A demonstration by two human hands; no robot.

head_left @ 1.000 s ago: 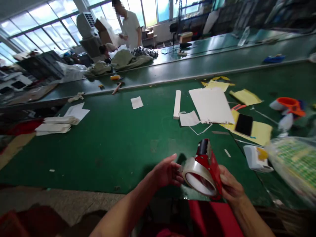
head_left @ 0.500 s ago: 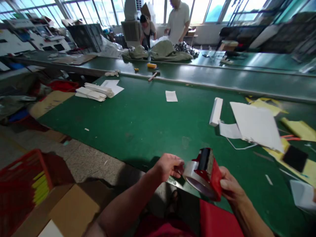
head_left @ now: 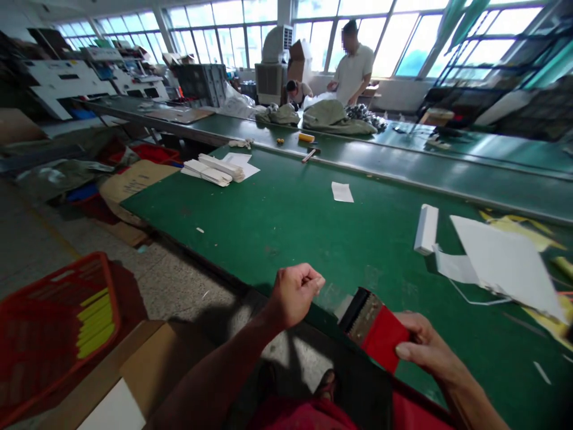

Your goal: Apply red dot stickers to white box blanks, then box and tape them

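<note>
A red tape dispenser [head_left: 380,334] with a black roller and a toothed metal edge is gripped in my right hand [head_left: 425,343], low over the table's near edge. The dispenser has its toothed end turned towards my left hand [head_left: 298,295]. Thumb and fingers of my left hand are pinched together. A clear strip of packing tape [head_left: 332,297] shows between them and the dispenser; its end at the fingertips is hard to see. The tape roll is mostly hidden behind the dispenser.
Green table [head_left: 268,221] bears bundled white strips [head_left: 210,172], a paper slip [head_left: 342,192], a long white box [head_left: 426,229] and a white sheet [head_left: 505,257]. A red crate [head_left: 107,286] and an open carton [head_left: 152,352] stand left. Two people work beyond, near cloth sacks [head_left: 335,117].
My right hand has turned the dispenser so its toothed edge faces up and the roll is hidden. My left hand has closed into a pinch, a little farther from it. The view has shifted left.
</note>
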